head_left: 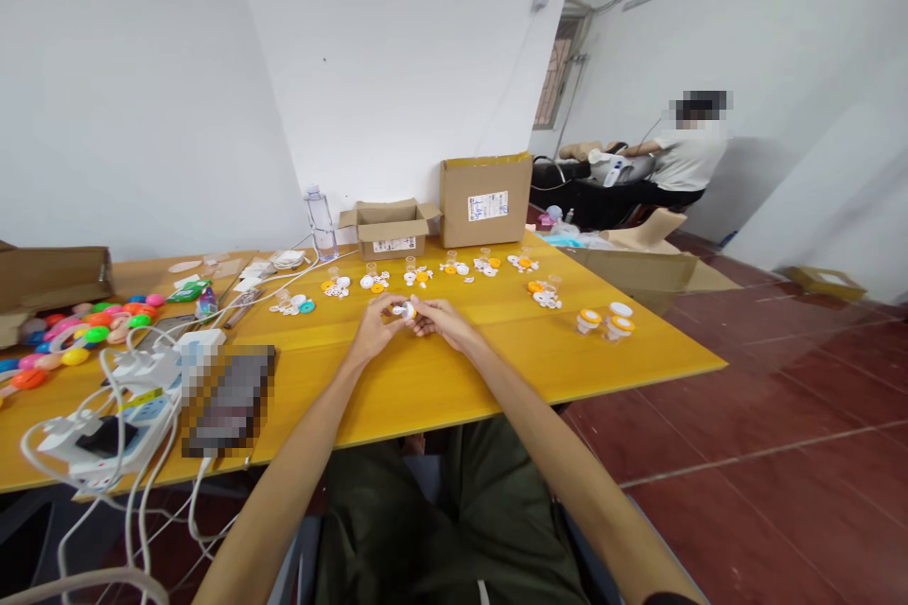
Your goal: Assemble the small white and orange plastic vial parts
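At a yellow table [440,378] backed by two cardboard boxes [485,200], a seated person's left hand [378,323] and right hand [440,318] meet above the tabletop, fingertips of both pinching a small white-and-orange part [406,310] between them. Rows of similar small parts [418,276] lie just beyond.

From where I stand, nothing can be read. The tall cardboard box [486,200] at the back of the counter [440,369] carries a white printed label, and the low open box [391,229] beside it has one too, but the print on both is too small to make out.
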`<state>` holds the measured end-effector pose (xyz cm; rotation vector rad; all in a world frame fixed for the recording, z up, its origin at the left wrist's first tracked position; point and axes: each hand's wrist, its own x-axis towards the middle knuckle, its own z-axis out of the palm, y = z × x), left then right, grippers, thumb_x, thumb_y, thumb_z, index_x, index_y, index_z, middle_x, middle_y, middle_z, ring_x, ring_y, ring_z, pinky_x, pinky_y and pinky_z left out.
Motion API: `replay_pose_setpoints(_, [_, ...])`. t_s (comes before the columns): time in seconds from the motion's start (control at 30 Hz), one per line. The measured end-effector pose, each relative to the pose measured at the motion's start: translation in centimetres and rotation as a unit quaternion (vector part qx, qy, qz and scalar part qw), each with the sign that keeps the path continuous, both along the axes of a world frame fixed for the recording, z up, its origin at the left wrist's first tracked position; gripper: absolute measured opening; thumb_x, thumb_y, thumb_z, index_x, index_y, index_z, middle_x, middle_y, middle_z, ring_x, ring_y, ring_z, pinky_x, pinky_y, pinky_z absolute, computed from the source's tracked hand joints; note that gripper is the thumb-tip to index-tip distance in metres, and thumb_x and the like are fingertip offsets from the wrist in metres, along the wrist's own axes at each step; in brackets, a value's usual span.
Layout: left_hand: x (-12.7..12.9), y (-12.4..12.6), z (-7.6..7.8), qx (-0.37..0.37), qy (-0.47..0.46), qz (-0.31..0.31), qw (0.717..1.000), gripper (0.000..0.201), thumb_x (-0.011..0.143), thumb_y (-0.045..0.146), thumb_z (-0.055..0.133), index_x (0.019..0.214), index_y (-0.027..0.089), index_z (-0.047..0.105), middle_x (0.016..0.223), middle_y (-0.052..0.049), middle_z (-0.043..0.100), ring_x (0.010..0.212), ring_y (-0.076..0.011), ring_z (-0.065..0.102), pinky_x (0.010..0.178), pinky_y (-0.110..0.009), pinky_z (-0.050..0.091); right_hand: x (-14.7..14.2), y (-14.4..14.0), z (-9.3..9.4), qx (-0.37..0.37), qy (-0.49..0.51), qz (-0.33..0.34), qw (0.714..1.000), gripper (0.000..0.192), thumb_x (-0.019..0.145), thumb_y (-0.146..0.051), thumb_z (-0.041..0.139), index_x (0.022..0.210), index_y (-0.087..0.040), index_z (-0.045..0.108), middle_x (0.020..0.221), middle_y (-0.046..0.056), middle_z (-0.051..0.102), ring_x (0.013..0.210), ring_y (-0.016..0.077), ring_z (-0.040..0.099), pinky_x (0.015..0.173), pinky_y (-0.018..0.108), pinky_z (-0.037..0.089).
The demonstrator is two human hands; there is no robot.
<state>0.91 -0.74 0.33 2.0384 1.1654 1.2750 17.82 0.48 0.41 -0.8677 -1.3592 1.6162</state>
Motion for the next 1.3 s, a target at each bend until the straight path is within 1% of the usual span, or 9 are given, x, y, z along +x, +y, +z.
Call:
replay_pose_setpoints(0.2, [0.1, -0.2, 0.2, 0.015, 0.012, -0.001, 1.000, 0.024, 0.074, 0.025, 0.073, 0.098, 0.022, 0.072, 0.100, -0.005, 0.072, 0.093, -0.0205, 0.062, 0.082, -0.033, 0.048, -0.3, -0.1, 0.3, -0.012, -0.035, -0.010, 0.999, 0.050, 0.082, -0.058, 0.068, 0.058, -0.014, 0.065, 0.052, 0.003, 0.064, 0.044, 0.0089, 0.055, 0.045, 0.019, 0.047])
replay_pose_setpoints(0.37, [0.1, -0.1, 0.1, 0.012, -0.002, 0.000, 1.000, 0.023, 0.073, 0.023, 0.073, 0.096, 0.022, 0.072, 0.099, -0.004, 0.073, 0.093, -0.0202, 0.063, 0.082, -0.032, 0.049, -0.6, 0.2, 0.0, -0.015, -0.037, -0.011, 0.999, 0.054, 0.084, -0.062, 0.064, 0.056, -0.015, 0.062, 0.053, 0.004, 0.064, 0.043, 0.0091, 0.055, 0.043, 0.018, 0.046])
replay_pose_setpoints(0.53, [0.0, 0.1, 0.1, 0.008, -0.029, 0.006, 1.000, 0.023, 0.072, 0.024, 0.072, 0.095, 0.022, 0.072, 0.099, -0.003, 0.073, 0.093, -0.0204, 0.064, 0.080, -0.031, 0.050, -0.5, 0.4, -0.2, -0.013, 0.008, -0.012, 1.000, 0.045, 0.081, -0.060, 0.069, 0.069, -0.016, 0.067, 0.064, 0.005, 0.069, 0.059, 0.0123, 0.063, 0.053, 0.020, 0.053])
replay_pose_setpoints(0.63, [-0.2, 0.3, 0.0, 0.003, -0.050, 0.012, 0.999, 0.023, 0.073, 0.027, 0.072, 0.095, 0.022, 0.072, 0.100, -0.004, 0.074, 0.092, -0.0203, 0.065, 0.080, -0.031, 0.050, -0.2, 0.4, -0.3, 0.011, 0.045, -0.002, 0.999, 0.040, 0.072, -0.056, 0.078, 0.076, -0.017, 0.070, 0.072, 0.003, 0.071, 0.069, 0.0131, 0.066, 0.061, 0.022, 0.056])
replay_pose_setpoints(0.73, [-0.3, 0.4, -0.1, -0.001, -0.069, 0.013, 0.998, 0.024, 0.073, 0.029, 0.073, 0.096, 0.022, 0.072, 0.100, -0.004, 0.074, 0.093, -0.0206, 0.066, 0.080, -0.031, 0.051, 0.0, 0.5, -0.5, 0.033, 0.061, 0.010, 0.998, 0.041, 0.063, -0.052, 0.085, 0.082, -0.019, 0.073, 0.078, 0.003, 0.072, 0.073, 0.0135, 0.066, 0.065, 0.023, 0.056])
replay_pose_setpoints(0.87, [-0.3, 0.4, -0.2, -0.005, -0.072, 0.007, 0.997, 0.024, 0.072, 0.029, 0.074, 0.095, 0.022, 0.073, 0.099, -0.004, 0.074, 0.093, -0.0209, 0.066, 0.080, -0.032, 0.051, 0.1, 0.8, -0.9, 0.043, 0.051, 0.016, 0.998, 0.040, 0.063, -0.051, 0.085, 0.082, -0.018, 0.073, 0.077, 0.003, 0.072, 0.071, 0.0138, 0.066, 0.065, 0.025, 0.056])
replay_pose_setpoints(1.0, [-0.3, 0.5, -0.3, -0.006, -0.069, 0.003, 0.998, 0.024, 0.071, 0.029, 0.075, 0.094, 0.021, 0.073, 0.098, -0.004, 0.074, 0.092, -0.0208, 0.066, 0.081, -0.032, 0.051, 0.2, 0.9, -1.0, 0.041, 0.037, 0.023, 0.998, 0.042, 0.064, -0.054, 0.084, 0.078, -0.017, 0.072, 0.075, 0.004, 0.072, 0.068, 0.0133, 0.065, 0.061, 0.024, 0.055])
replay_pose_setpoints(1.17, [-0.3, 0.5, -0.4, 0.001, -0.064, -0.003, 0.998, 0.026, 0.070, 0.029, 0.077, 0.094, 0.022, 0.073, 0.097, -0.003, 0.074, 0.091, -0.0206, 0.066, 0.081, -0.032, 0.051, 0.1, 0.6, -0.5, 0.022, 0.027, 0.029, 0.999, 0.048, 0.060, -0.061, 0.083, 0.072, -0.016, 0.070, 0.067, 0.002, 0.068, 0.058, 0.0105, 0.061, 0.053, 0.020, 0.051])
replay_pose_setpoints(1.3, [-0.3, 0.5, -0.4, 0.005, -0.059, -0.008, 0.998, 0.026, 0.070, 0.029, 0.077, 0.095, 0.022, 0.074, 0.097, -0.004, 0.074, 0.091, -0.0208, 0.066, 0.080, -0.032, 0.051, 0.1, 0.1, 0.0, 0.013, 0.013, 0.027, 0.999, 0.048, 0.067, -0.062, 0.078, 0.068, -0.016, 0.068, 0.064, 0.003, 0.067, 0.052, 0.0090, 0.058, 0.049, 0.019, 0.048])
